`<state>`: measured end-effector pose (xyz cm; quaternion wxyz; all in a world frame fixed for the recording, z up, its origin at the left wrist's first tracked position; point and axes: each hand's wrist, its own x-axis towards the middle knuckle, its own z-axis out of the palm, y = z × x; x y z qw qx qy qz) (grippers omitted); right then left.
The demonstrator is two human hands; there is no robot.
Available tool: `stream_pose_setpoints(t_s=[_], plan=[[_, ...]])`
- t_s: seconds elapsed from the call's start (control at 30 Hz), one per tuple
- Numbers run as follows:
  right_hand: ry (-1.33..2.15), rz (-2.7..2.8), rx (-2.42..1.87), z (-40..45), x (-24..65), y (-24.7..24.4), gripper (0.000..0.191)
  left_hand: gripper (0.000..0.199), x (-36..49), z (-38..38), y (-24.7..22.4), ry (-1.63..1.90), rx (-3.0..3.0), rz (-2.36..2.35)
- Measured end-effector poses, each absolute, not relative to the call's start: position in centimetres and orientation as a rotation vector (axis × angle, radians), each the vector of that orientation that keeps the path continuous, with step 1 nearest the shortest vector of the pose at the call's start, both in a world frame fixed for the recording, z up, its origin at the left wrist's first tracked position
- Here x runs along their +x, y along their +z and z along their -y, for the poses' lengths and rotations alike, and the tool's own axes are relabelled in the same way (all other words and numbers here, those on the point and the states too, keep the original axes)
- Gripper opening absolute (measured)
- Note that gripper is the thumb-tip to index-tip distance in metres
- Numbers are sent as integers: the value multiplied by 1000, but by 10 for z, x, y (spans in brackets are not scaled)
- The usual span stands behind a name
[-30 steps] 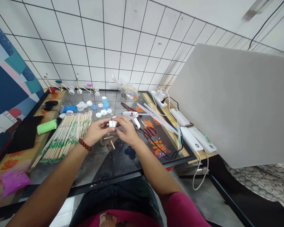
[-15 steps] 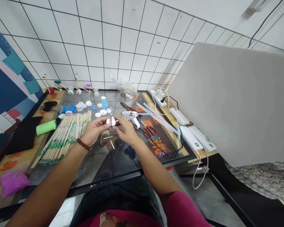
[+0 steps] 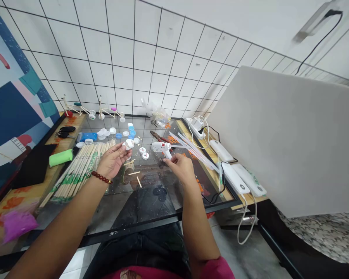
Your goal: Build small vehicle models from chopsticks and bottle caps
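Observation:
My left hand (image 3: 113, 161), with a beaded bracelet at its wrist, pinches a white bottle cap piece (image 3: 128, 144) between thumb and fingers. Whether it is one cap or two joined I cannot tell. My right hand (image 3: 180, 166) has its fingers closed on the handle of a white glue gun (image 3: 163, 147), whose nozzle points left. Two white caps with printed tops (image 3: 144, 153) lie between my hands. Several short wooden stick pieces (image 3: 134, 173) are scattered on the glass tabletop nearer to me.
Bagged chopsticks (image 3: 78, 168) lie left, beside a green packet (image 3: 61, 158). White and blue caps (image 3: 118, 135) sit behind them. Pliers (image 3: 158, 136) and glue sticks (image 3: 196, 150) lie beyond the glue gun. Small stick models (image 3: 110, 112) stand at the back; a power strip (image 3: 196, 128) is right.
My right hand has left the cap piece and moved right to the glue gun's handle. My left hand keeps hold of the cap piece. The view has shifted slightly.

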<state>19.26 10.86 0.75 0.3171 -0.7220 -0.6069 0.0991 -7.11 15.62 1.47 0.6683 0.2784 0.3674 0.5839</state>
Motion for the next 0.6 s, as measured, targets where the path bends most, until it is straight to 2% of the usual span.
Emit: stream_pose_setpoints(t_s=[0.03,0.1,0.2,0.33,0.47,0.6], plan=[[193,1573,-1931,-110,195,6,31,25,-71,-156,15,1328,625,-820],[113,1592,-1975,-118,196,4,42,26,-72,-157,16,1353,632,-806],[165,1695,-2002,-133,191,2,56,28,-72,-158,17,1389,639,-802],[273,1758,-2002,-146,184,-2,52,27,-76,-159,18,1369,619,-832],[345,1725,-1985,-150,183,-12,37,27,-77,-160,15,1365,622,-838],[316,1645,-1773,-148,185,-17,33,20,-76,-161,12,1397,587,-823]])
